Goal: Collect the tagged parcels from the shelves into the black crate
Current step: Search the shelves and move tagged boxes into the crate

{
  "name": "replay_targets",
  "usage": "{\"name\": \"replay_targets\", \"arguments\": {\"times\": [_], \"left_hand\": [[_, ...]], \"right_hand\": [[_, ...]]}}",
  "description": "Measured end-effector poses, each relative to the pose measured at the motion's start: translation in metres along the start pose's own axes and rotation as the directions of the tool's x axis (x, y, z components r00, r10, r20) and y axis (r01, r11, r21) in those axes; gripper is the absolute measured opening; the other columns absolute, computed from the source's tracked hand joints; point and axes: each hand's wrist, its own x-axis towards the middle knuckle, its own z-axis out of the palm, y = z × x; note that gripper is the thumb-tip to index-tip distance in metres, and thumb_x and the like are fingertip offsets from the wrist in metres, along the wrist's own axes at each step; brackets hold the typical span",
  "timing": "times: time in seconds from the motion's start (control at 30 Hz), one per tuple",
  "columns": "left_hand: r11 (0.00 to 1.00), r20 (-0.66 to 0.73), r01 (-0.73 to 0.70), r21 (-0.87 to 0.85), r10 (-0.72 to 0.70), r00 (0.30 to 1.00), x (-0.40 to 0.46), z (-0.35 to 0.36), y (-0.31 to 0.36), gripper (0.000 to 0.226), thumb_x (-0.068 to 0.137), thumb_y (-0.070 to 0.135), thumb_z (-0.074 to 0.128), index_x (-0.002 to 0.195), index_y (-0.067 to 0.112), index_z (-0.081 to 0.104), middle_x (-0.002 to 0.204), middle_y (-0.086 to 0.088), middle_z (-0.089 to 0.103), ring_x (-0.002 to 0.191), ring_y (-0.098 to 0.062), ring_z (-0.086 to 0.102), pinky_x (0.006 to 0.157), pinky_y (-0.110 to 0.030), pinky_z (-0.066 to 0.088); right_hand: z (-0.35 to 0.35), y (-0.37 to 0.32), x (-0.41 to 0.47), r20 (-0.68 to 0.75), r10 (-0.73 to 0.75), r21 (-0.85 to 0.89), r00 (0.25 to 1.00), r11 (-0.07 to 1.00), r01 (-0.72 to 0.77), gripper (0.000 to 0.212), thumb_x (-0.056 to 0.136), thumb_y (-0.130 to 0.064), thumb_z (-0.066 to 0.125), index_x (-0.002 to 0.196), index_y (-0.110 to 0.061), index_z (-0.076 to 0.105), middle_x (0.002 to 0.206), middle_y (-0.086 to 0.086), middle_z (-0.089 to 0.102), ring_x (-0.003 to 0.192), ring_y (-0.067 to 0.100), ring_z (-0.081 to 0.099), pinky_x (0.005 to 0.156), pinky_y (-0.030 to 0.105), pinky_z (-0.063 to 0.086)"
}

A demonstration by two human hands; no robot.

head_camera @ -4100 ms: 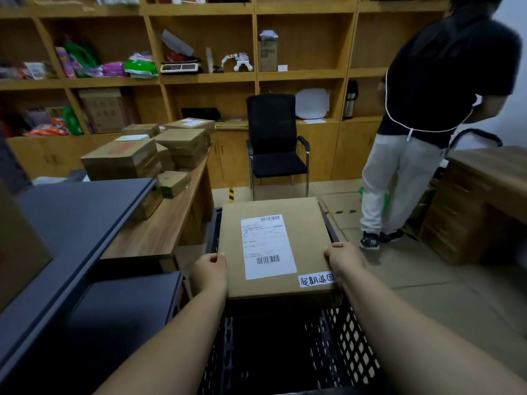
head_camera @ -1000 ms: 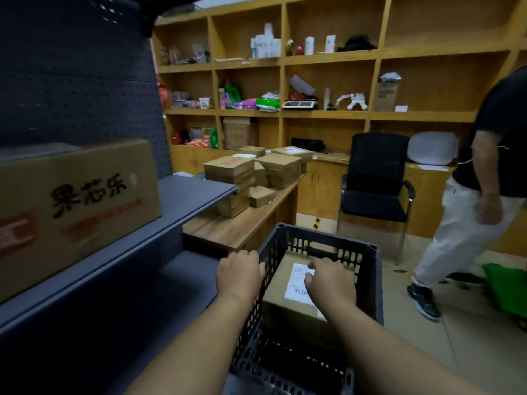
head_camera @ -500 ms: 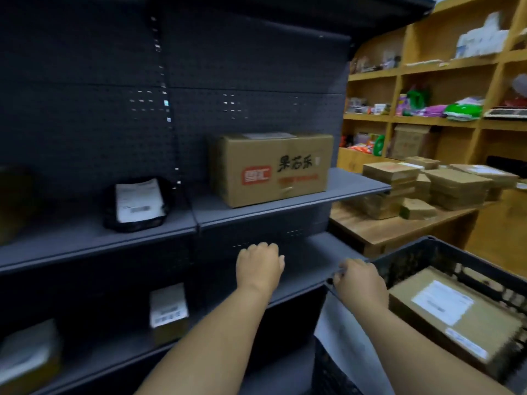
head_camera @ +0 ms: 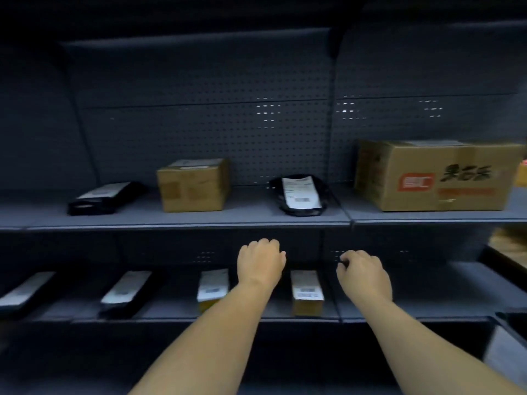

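Both hands, left hand (head_camera: 261, 262) and right hand (head_camera: 363, 273), loosely curled and empty (seemingly), reach toward the lower shelf (head_camera: 399, 317) for a labelled parcel (head_camera: 306, 292).

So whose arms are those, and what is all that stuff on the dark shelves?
The arms belong to a person who wears a camera on the head, so the picture shows what that person sees, looking forward and down. The left hand and the right hand reach toward the dark grey metal shelves. Both have loosely curled fingers and hold nothing.

On the upper shelf lie a flat black bag at the left, a small brown cardboard box, a black bag with a white label and a big brown cardboard box with red print.

On the lower shelf lie two flat black parcels with white labels and two small brown boxes with white labels. The labels are too blurry to read.
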Motion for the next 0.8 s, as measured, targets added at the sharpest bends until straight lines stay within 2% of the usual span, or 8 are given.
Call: {"name": "replay_targets", "arguments": {"times": [0.23,0.47,0.8], "left_hand": [[0.984,-0.013,0.150,0.099,-0.150,0.989,-0.038,-0.031,-0.138,0.028,0.096,0.038,0.040,0.089,0.016,0.057,0.084,-0.001,0.061,0.077,-0.021,0.058,0.063,-0.031,0.036],[0.948,-0.050,0.262,0.181,-0.257,0.965,-0.087,-0.056,-0.258,0.030,0.096,0.040,0.041,0.096,0.016,0.060,0.091,-0.001,0.063,0.084,-0.022,0.060,0.066,-0.031,0.037],[0.871,-0.109,0.437,0.226,-0.423,0.900,-0.142,-0.083,-0.372,0.029,0.095,0.040,0.042,0.093,0.016,0.060,0.087,0.000,0.062,0.081,-0.020,0.059,0.064,-0.030,0.036]], "right_hand": [[0.043,-0.128,-0.031,0.055,-0.103,0.076,0.993,0.992,0.099,0.028,0.094,-0.028,0.046,0.117,-0.022,0.061,0.118,-0.002,0.060,0.112,0.022,0.049,0.077,0.033,0.045],[0.079,-0.245,-0.074,0.089,-0.188,0.167,0.978,0.971,0.171,0.028,0.094,-0.031,0.048,0.118,-0.024,0.060,0.118,-0.002,0.059,0.111,0.021,0.049,0.081,0.034,0.046],[0.118,-0.360,-0.116,0.156,-0.323,0.274,0.933,0.922,0.274,0.025,0.093,-0.032,0.049,0.113,-0.025,0.061,0.115,-0.003,0.059,0.107,0.020,0.050,0.080,0.034,0.045]]}}
